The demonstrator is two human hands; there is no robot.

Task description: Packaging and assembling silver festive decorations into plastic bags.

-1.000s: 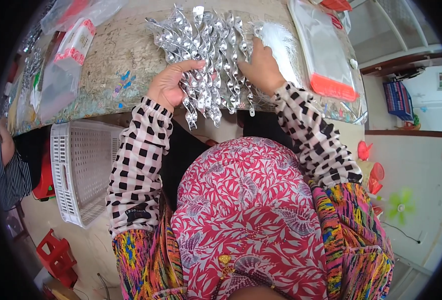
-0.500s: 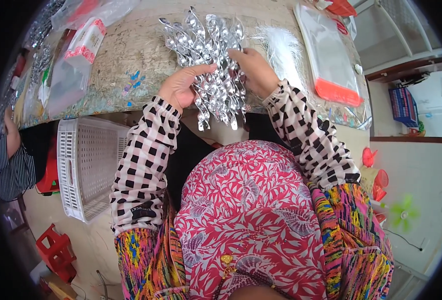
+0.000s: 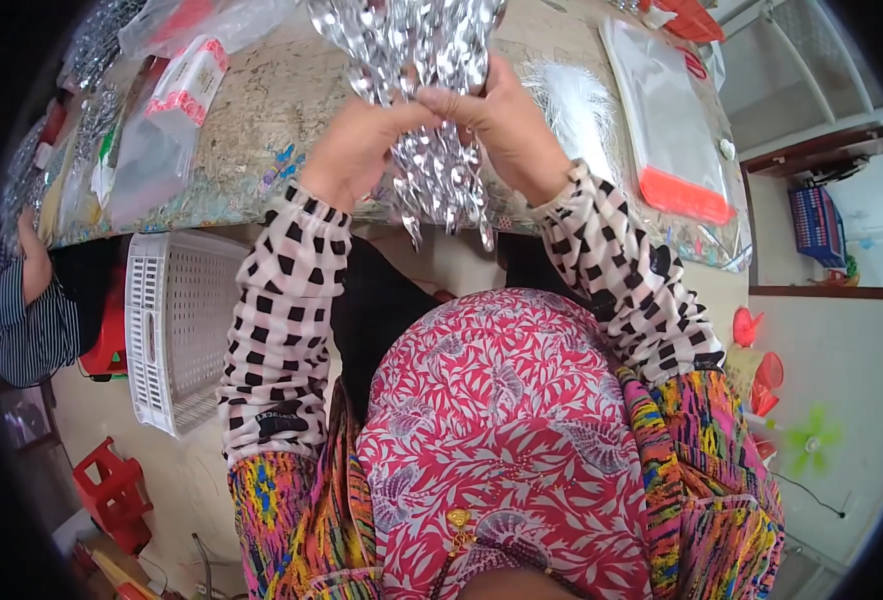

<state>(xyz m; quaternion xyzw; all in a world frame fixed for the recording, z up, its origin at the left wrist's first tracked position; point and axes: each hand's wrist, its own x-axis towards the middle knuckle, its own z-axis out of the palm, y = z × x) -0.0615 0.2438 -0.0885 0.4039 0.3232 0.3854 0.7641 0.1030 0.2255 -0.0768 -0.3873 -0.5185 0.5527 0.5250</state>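
A bundle of shiny silver twisted strands point(image 3: 440, 175) hangs between my two hands over the table's near edge. My left hand point(image 3: 362, 140) closes round its left side, and my right hand point(image 3: 507, 120) grips the right side, the thumbs almost meeting across the middle. The bundle's upper part fans out beyond my hands, while the lower ends dangle past the edge toward my lap. Fingers behind the bundle are hidden. Right of my right hand, a bunch of fine white strands point(image 3: 574, 105) lies on the worn table point(image 3: 272, 110).
Clear plastic bags with an orange-red edge point(image 3: 684, 195) lie at the table's right. A white-and-red box point(image 3: 190, 82) and plastic sheets point(image 3: 147, 165) are at left. Below stand a white crate point(image 3: 152, 335) and a red stool point(image 3: 112, 490). Another person's striped sleeve point(image 3: 37, 320) shows far left.
The silver bundle has risen toward me and shifted away from the near edge, gathered tighter at its middle. My hands have come closer together round it.
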